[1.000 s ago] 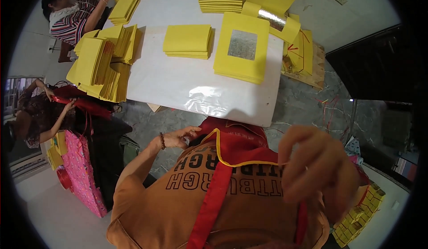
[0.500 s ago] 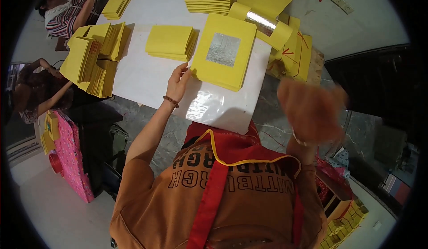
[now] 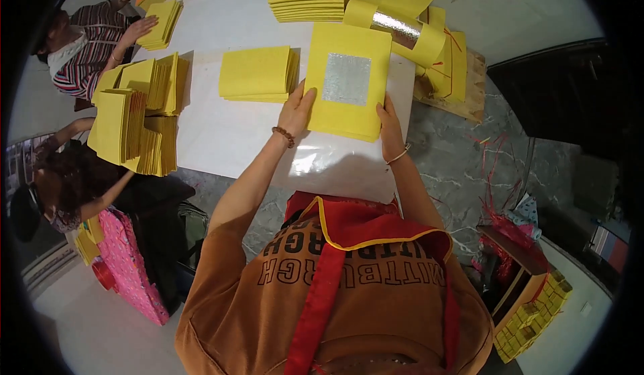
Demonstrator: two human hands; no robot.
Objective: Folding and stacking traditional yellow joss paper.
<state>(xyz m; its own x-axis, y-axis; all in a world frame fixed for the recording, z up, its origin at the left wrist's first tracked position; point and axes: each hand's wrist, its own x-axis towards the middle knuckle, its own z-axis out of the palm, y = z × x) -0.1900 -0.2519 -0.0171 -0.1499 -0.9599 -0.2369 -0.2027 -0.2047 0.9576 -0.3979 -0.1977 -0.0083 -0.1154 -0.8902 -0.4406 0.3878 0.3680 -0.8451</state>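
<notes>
Presently, my left hand [image 3: 297,111] and right hand [image 3: 392,133] are holding, thumbs over the edges, the silver-patched stack of yellow sheets [image 3: 349,83] on the white table [image 3: 201,137]; how tightly, I cannot tell. If one side is receiving more pressure, sheets could be slipping askew, nudging the folded yellow pile [image 3: 256,73].

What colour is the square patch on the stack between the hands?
The patch is shiny silver, seen best in the head view.
</notes>
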